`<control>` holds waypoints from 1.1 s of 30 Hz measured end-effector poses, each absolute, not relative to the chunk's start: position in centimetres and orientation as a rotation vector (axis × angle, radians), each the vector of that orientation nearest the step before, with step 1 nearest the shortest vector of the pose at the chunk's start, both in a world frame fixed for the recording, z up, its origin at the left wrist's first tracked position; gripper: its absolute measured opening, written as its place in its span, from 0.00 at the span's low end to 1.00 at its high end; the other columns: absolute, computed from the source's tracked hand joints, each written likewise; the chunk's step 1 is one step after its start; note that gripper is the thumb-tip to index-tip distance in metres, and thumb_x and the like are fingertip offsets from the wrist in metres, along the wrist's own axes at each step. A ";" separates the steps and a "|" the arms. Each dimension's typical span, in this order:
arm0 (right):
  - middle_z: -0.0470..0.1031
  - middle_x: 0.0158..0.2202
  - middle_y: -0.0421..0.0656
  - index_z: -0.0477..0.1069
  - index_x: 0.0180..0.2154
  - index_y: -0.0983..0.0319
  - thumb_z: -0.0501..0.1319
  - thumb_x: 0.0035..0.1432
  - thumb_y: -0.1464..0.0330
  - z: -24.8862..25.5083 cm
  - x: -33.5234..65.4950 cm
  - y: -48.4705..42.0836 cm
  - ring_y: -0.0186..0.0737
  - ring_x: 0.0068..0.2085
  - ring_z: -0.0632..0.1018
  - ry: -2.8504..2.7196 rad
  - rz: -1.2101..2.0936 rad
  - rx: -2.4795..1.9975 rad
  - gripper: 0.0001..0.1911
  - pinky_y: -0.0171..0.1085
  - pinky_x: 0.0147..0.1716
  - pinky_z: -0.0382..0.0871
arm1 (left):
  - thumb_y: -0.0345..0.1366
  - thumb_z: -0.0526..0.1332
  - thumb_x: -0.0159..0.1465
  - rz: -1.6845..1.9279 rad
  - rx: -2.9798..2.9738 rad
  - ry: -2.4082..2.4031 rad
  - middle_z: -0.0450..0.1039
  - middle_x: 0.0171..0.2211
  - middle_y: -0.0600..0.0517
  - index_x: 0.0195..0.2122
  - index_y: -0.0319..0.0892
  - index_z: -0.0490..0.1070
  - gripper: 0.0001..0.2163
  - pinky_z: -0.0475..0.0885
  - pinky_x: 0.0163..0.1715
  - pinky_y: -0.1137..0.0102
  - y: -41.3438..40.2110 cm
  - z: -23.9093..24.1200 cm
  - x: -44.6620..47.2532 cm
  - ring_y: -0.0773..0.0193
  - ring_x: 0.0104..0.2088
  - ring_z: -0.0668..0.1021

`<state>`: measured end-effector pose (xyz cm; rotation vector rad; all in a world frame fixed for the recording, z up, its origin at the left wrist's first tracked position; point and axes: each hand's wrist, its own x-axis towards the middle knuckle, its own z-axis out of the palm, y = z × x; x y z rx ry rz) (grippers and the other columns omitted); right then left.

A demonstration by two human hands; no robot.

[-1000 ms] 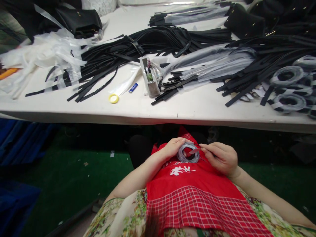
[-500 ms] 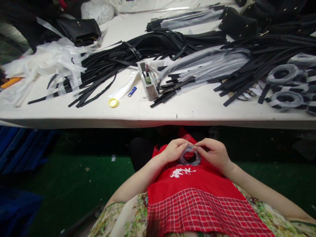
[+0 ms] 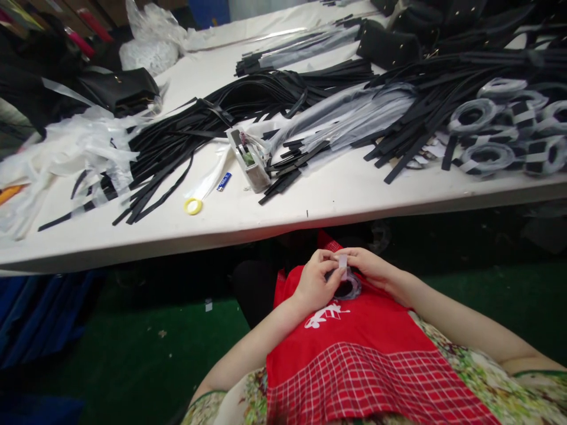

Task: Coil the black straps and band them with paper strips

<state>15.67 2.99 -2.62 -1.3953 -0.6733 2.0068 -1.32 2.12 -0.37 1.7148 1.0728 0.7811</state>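
Observation:
A coiled black strap in clear plastic is held over the lap, in front of the red apron. My left hand is closed on the left side of the coil, its thumb and fingers at a small whitish strip on the coil's upper edge. Whether that strip is tape or a paper label I cannot tell. From the other side, my right hand grips the coil's top, its fingertips close to the strip. The fingers hide part of the ring.
On the white table lie a tape dispenser, a blue lighter-like item, a yellow ring and loose black straps. Finished-looking coils are piled at right. Crumpled plastic sleeves lie at left.
My view has turned, so the table edge now slopes. My left hand has moved over the coil's top, and a whitish strip now shows between the hands. Both hands stay on the coil.

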 end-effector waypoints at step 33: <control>0.76 0.29 0.43 0.73 0.31 0.60 0.57 0.60 0.56 0.3 15.6 1.9 0.40 0.30 0.74 -1.556 1.378 -1.603 0.16 0.37 0.32 0.67 | 0.33 0.57 0.60 0.282 0.674 1.004 0.75 0.25 0.51 0.33 0.38 0.68 0.04 0.67 0.22 0.76 1.9 0.5 -1.2 0.71 0.20 0.75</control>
